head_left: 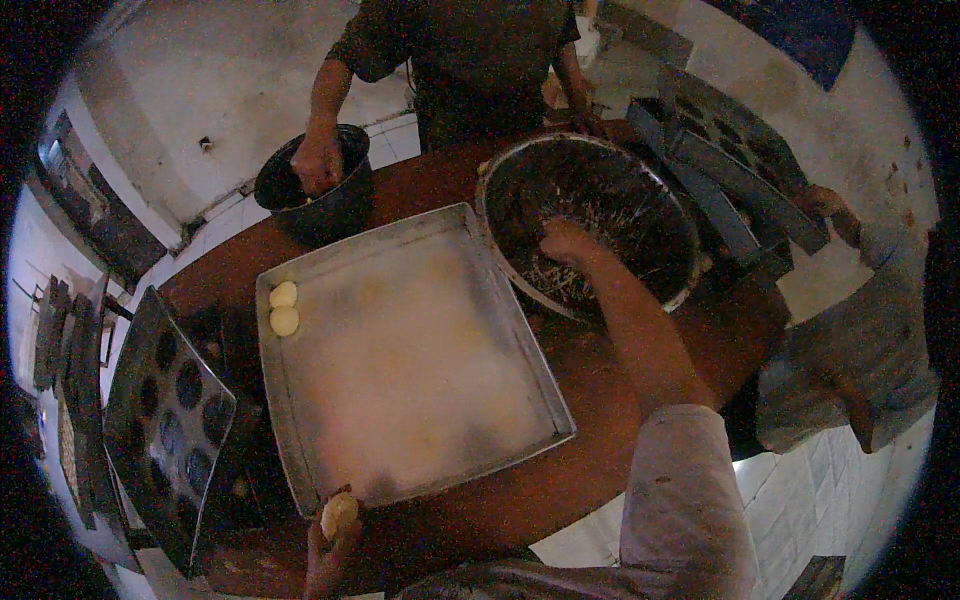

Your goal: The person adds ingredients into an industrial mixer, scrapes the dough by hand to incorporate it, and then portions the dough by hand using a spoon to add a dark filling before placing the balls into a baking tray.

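Left hand (330,555) has its fingers closed around a pale dough piece (340,515), at the near-left corner of the square metal tray (420,350). Two pale dough balls (284,312) sit touching in the tray's far-left corner. Right hand (572,243) reaches into the big round bowl (486,222), fingers curled; too dark to tell if they grip anything. Tray and bowl on reddish-brown surface (600,400). Co-worker's hand (318,165) is in the dark bucket (352,212).
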{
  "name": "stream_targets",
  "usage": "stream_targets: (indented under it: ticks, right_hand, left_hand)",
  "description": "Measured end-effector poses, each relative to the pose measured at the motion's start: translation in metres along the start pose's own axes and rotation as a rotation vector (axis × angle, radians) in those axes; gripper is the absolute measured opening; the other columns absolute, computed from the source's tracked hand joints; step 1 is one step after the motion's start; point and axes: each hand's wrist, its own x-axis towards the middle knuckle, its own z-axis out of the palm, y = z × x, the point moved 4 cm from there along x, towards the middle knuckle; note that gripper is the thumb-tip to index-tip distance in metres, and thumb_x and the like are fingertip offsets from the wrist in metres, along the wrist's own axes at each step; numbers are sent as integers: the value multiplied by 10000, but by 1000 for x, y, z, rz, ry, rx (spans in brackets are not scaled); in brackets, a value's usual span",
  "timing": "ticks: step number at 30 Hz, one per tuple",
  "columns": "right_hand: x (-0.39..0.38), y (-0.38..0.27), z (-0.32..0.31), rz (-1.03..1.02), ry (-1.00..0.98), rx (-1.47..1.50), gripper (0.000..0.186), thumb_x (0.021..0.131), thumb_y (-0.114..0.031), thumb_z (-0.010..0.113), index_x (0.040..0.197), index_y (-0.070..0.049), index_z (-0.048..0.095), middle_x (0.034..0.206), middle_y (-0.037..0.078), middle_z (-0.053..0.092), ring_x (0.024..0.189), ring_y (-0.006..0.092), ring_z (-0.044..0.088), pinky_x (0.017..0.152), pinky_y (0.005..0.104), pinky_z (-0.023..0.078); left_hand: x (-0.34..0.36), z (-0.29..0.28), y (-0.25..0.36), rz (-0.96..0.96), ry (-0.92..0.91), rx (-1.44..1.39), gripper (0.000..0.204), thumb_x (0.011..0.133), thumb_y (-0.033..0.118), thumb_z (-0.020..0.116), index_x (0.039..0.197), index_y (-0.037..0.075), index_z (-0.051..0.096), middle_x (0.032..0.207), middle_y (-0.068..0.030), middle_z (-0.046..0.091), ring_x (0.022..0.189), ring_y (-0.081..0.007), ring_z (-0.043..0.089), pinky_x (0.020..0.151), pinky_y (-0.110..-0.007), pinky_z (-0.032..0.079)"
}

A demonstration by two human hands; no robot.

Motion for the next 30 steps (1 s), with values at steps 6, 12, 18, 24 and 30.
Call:
stream_targets:
  ticks: [6, 12, 18, 24, 30]
  right_hand:
    - [-62, -45, -35, -36, 18, 636, 336, 761, -166, 574, 1046, 7, 616, 959, 136, 623, 871, 257, 579, 779, 351, 460]
    - [-216, -123, -124, -187, -25, 1266, 279, 831, -91, 577, 1096, -8, 601, 857, 50, 617, 724, 111, 549, 669, 251, 453]
    - [-336, -258, -89, -405, -80, 1499, 233, 855, -94, 563, 1068, 2, 556, 801, 52, 594, 721, 125, 557, 633, 258, 456]
    - [-392, -371, -17, -528, -378, 1633, 262, 871, -110, 569, 1116, -28, 529, 889, 59, 627, 796, 128, 593, 685, 271, 492]
    - [-409, -417, -3, -460, -416, 1314, 319, 866, -117, 577, 1170, -24, 545, 940, 95, 635, 802, 158, 610, 700, 291, 512]
  left_hand:
    - [-5, -18, -3, 50, 135, -12, 425, 895, 107, 527, 1286, 59, 366, 1120, -93, 535, 916, -148, 556, 753, -245, 470]
    - [-9, -47, 6, 251, 184, -43, 421, 878, 115, 554, 1260, 23, 404, 1042, -81, 574, 934, -156, 560, 804, -263, 469]
    - [4, -5, 47, 407, 130, -5, 349, 829, 85, 606, 1152, -5, 509, 966, -80, 594, 910, -146, 569, 795, -275, 468]
    - [-7, -7, 14, 403, -34, -58, 293, 861, 122, 567, 1125, 4, 523, 989, -83, 593, 899, -147, 581, 783, -298, 482]
    - [-63, -91, 6, -38, 20, -706, 359, 858, 182, 603, 1155, 1, 515, 1087, -86, 587, 990, -169, 565, 883, -302, 438]
